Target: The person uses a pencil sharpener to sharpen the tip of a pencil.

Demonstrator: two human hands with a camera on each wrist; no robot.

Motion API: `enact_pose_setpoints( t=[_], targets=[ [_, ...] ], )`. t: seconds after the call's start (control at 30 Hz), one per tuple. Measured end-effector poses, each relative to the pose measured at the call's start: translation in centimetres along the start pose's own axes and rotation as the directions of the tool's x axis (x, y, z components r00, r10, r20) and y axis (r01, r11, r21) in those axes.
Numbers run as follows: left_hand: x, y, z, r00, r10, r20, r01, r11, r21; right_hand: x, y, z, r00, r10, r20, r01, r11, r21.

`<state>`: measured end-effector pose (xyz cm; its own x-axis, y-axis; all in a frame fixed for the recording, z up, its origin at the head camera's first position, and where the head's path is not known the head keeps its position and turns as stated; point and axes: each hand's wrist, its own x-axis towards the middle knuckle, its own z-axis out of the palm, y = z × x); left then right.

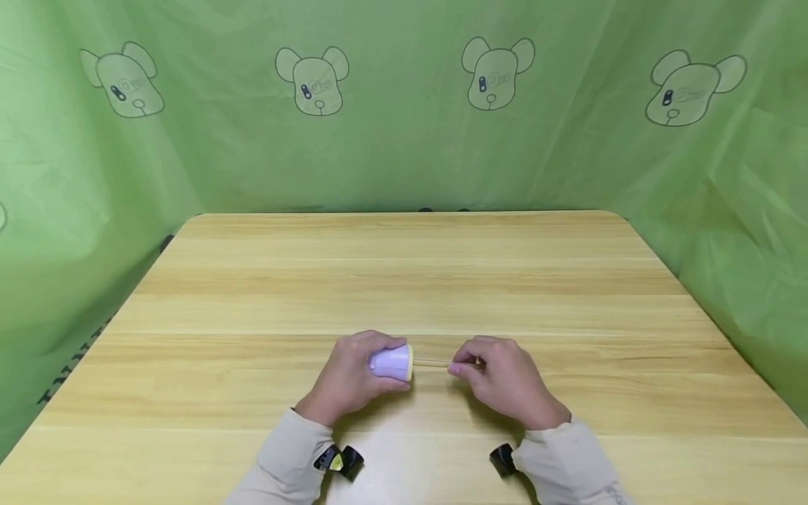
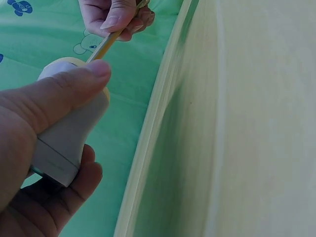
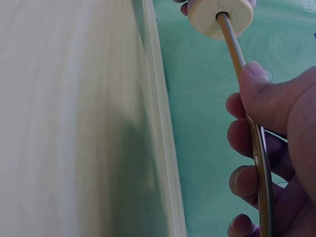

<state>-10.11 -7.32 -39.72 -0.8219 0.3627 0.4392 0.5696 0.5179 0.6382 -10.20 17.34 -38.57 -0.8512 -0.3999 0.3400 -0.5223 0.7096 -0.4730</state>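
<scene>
My left hand (image 1: 350, 372) grips a lavender pencil sharpener (image 1: 390, 362), thumb on one side and fingers round the other. The sharpener lies sideways in the hand above the table, its cream end (image 3: 212, 22) facing right. A yellow pencil (image 1: 431, 363) has one end inside the round hole in that cream end. My right hand (image 1: 508, 379) pinches the pencil between thumb and fingers. In the right wrist view the pencil's back part runs along the palm, past the curled fingers (image 3: 244, 180). The pencil's tip is hidden inside the sharpener.
A light wooden table (image 1: 404, 280) with rounded far corners stretches out under both hands. Green cloth (image 1: 404, 154) printed with bear heads hangs behind and at both sides. Black wrist devices (image 1: 503, 461) sit at the beige sleeves (image 1: 568, 456).
</scene>
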Motion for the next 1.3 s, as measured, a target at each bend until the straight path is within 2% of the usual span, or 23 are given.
enact_pose_setpoints(
  t=[0.43, 0.7, 0.93, 1.07, 1.3],
  targets=[
    [0.0, 0.1, -0.1, 0.999, -0.043, 0.026, 0.043, 0.999, -0.007, 0.0, 0.2, -0.2, 1.000, -0.003, 0.011, 0.002, 1.000, 0.009],
    [0.0, -0.1, -0.3, 0.998, -0.047, 0.036, 0.047, 0.999, 0.006, 0.0, 0.3, -0.6, 0.999, 0.007, 0.034, -0.008, 1.000, 0.011],
    [0.0, -0.5, -0.9, 0.983, -0.184, -0.021, 0.183, 0.983, -0.026, -0.5, 1.1, -2.0, 0.993, 0.120, 0.020, -0.120, 0.992, 0.034],
    [-0.1, -0.8, -0.8, 0.983, -0.184, -0.029, 0.182, 0.982, -0.042, -0.7, 1.3, -2.0, 0.994, 0.104, 0.036, -0.106, 0.993, 0.048],
    [0.0, -0.8, -0.9, 0.977, -0.184, -0.107, 0.180, 0.983, -0.042, -0.7, 1.6, -1.9, 0.995, 0.100, 0.021, -0.100, 0.994, 0.038]
  ],
)
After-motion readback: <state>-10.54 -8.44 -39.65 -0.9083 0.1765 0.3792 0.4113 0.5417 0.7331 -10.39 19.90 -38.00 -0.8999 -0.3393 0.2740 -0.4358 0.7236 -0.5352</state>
